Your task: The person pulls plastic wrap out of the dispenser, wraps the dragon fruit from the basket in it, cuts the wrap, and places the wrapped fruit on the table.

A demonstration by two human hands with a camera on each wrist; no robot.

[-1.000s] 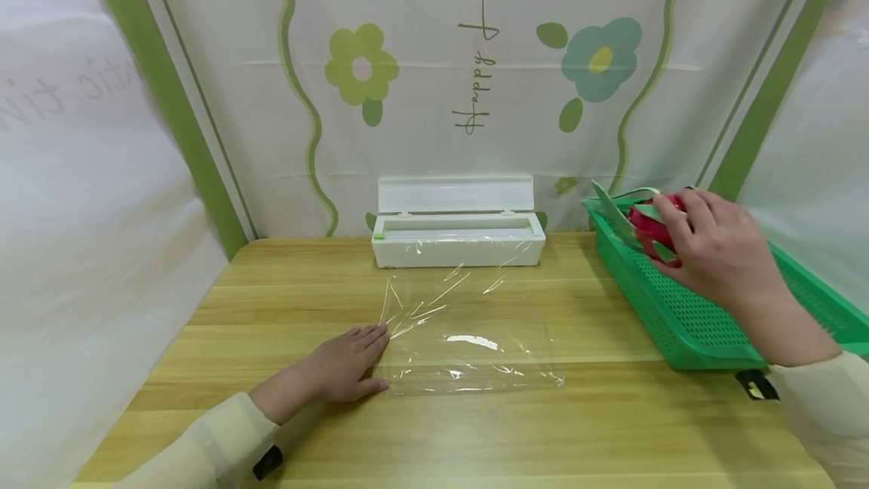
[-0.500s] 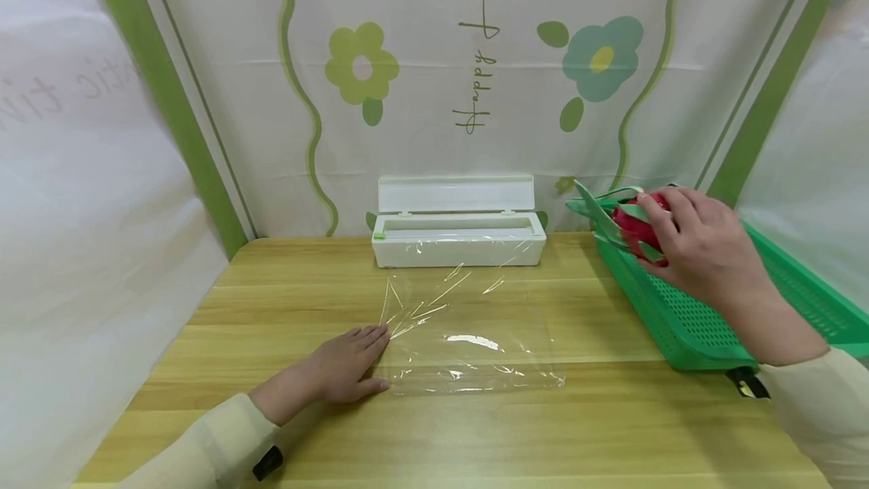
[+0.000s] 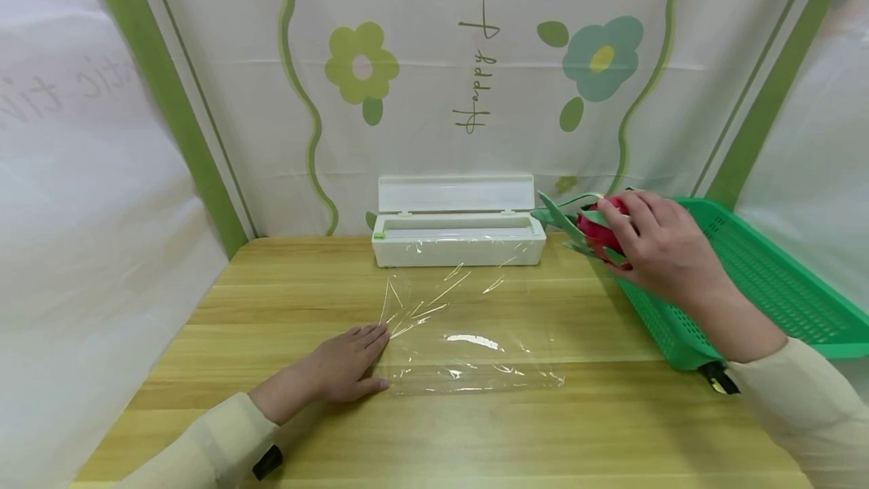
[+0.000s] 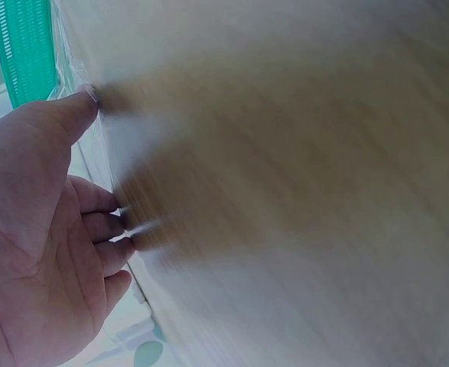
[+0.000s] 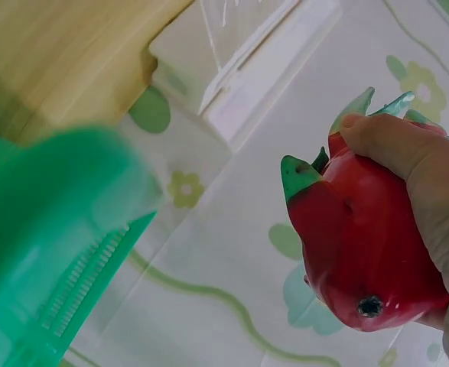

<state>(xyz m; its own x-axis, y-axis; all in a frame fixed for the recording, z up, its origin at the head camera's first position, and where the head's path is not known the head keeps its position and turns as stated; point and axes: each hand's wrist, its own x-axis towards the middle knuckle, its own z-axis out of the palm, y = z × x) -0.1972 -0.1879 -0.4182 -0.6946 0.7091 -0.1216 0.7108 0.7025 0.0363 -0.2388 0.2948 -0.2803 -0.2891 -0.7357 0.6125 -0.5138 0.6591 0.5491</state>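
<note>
- Fruit (image 5: 354, 252): red with green-tipped scales, it is held up off the table (image 3: 462, 436) at the far right. Over the last second it has travelled left, from above the basket (image 3: 774, 293) to its left side, with the tips of its scales now beside the right end of the case (image 3: 458, 252) in the head view.
- Right hand (image 3: 668, 247): it has made that move with the fruit in its grasp, fingers curled firmly round the right side. The right wrist view shows the red skin pressed against the hand.
- Left hand (image 3: 349, 364): unmoved since the earlier views, it rests on the table at the left edge of the film (image 3: 475, 364). Fingers lie straight and together, the thumb apart; it touches the film's edge and grips nothing that shows.
- Film: it has not shifted either. It runs from the case toward the near side, creased near the left hand and smoother at the near right.
- Case: its lid (image 3: 456, 195) stands raised, as before.
- What this means for the work: the fruit looks to be out of the basket and closer to the film, but remains to the far right of it, apart from it. The film seems steadied on its left side only.
</note>
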